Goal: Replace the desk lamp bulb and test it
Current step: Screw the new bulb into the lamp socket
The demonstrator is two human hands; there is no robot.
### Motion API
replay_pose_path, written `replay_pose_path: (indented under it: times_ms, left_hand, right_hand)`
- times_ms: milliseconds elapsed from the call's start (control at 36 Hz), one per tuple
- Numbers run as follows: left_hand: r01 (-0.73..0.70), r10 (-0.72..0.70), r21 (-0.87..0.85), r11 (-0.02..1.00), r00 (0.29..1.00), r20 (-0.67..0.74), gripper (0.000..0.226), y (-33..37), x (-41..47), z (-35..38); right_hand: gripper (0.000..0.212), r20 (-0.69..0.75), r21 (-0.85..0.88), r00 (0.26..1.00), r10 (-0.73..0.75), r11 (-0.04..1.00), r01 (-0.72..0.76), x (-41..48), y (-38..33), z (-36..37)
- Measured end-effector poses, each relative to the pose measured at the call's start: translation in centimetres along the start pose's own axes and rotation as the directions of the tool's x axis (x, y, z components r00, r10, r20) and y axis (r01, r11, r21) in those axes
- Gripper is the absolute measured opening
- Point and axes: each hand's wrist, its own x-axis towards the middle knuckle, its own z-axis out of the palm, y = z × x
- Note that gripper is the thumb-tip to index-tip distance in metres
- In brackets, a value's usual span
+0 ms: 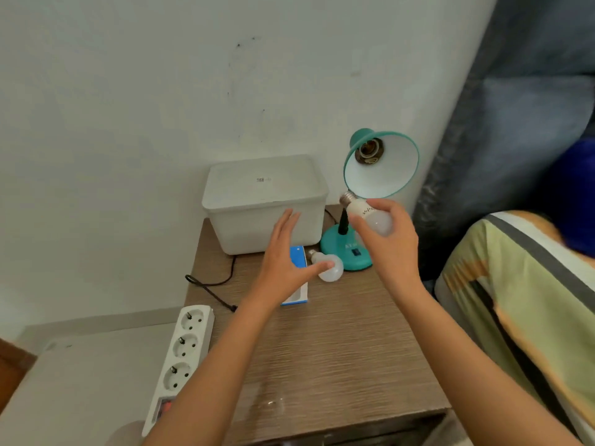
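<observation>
Grasping the new bulb (370,217), the right hand (389,239) should align its thread with the socket (369,150) above the grip; left hand (283,252) released.

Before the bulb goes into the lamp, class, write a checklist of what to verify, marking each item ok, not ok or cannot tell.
1. Socket empty: ok.
2. Right hand grips the bulb: ok.
3. Screw base points up towards the shade: ok, though not yet lined up with the socket.
4. Spare bulb clear of the lamp: ok, lying on the table.
5. Left hand steadies the lamp: not ok, it hovers open.
6. Lamp unplugged: cannot tell.
</observation>
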Motion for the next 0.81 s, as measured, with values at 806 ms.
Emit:
replay_pose_path:
  times_ms: [806]
  left_hand:
    - [-0.421, 0.417, -0.002, 0.907, 0.896, 0.152, 0.109, 4.4, 13.4, 2.4]
  right_hand:
    - [0.054, 0.1, -0.024, 0.992, -0.083, 0.996, 0.086, 9.3, -0.6, 0.8]
